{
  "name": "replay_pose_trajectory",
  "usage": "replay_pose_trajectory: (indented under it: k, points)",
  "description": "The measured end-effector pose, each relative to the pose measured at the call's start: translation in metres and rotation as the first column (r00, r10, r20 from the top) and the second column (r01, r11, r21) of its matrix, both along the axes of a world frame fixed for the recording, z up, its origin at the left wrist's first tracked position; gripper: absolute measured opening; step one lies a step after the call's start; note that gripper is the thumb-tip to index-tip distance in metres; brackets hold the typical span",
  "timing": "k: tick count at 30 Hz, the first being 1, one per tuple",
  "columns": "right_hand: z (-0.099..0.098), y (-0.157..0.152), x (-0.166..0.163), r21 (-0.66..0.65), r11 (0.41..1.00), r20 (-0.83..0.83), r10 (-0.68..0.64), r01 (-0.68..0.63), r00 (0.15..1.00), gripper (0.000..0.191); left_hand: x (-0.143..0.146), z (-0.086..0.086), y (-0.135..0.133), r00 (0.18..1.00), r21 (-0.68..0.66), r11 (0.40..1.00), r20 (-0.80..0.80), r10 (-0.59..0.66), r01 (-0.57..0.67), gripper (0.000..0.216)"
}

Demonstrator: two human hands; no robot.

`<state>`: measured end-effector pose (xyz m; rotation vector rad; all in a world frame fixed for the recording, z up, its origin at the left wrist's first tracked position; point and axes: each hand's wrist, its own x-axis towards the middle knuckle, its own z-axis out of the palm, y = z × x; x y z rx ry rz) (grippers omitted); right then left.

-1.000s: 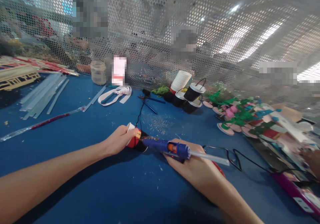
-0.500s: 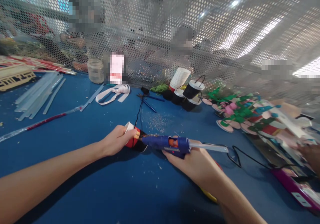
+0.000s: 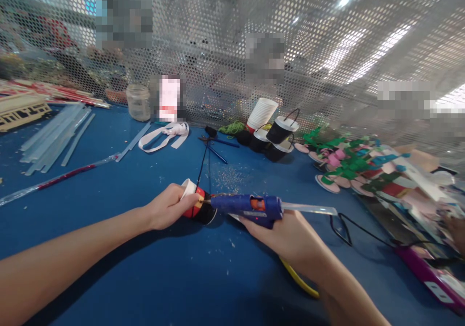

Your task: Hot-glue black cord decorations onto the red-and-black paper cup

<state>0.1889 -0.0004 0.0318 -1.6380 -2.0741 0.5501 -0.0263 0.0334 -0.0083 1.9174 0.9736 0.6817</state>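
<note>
My left hand [image 3: 170,205] is closed around a paper cup [image 3: 206,213], tipped on its side, red with a black wrap over its lower part. Black yarn [image 3: 201,168] runs from the cup back to a small black ball [image 3: 210,131]. In my right hand [image 3: 290,236] is a blue hot glue gun [image 3: 247,206], its nozzle against or very close to the cup beside my left thumb. A clear glue stick [image 3: 310,209] sticks out of the gun's rear. Whether glue is coming out cannot be seen.
Glue sticks [image 3: 56,137] and a white ribbon [image 3: 163,137] lie to the left. Black-wrapped cups [image 3: 281,131] and stacked paper cups [image 3: 262,114] stand at the back. Green and pink craft pieces [image 3: 337,163] crowd the right, near a purple power strip [image 3: 426,275]. Perforated metal [image 3: 218,35] closes off the back.
The glue gun and my right hand have shifted slightly to the right. The cup has turned a little in my left hand, and the yarn is straighter.
</note>
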Motion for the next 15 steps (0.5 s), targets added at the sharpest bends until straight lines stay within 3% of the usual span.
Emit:
replay_pose_trajectory:
  k: [5,15]
  points:
    - [0.005,0.0038,-0.0015,-0.106,0.991,-0.029,-0.085,0.081,0.996,0.017,-0.0016,0.0009,0.0014,0.997,0.197,0.977,-0.04,-0.071,0.078,0.035]
    - [0.0027,0.003,0.0003,-0.117,0.989,-0.037,-0.09,0.086,0.995,0.019,-0.0035,-0.0014,0.002,0.995,0.23,0.968,-0.03,-0.095,0.099,0.036]
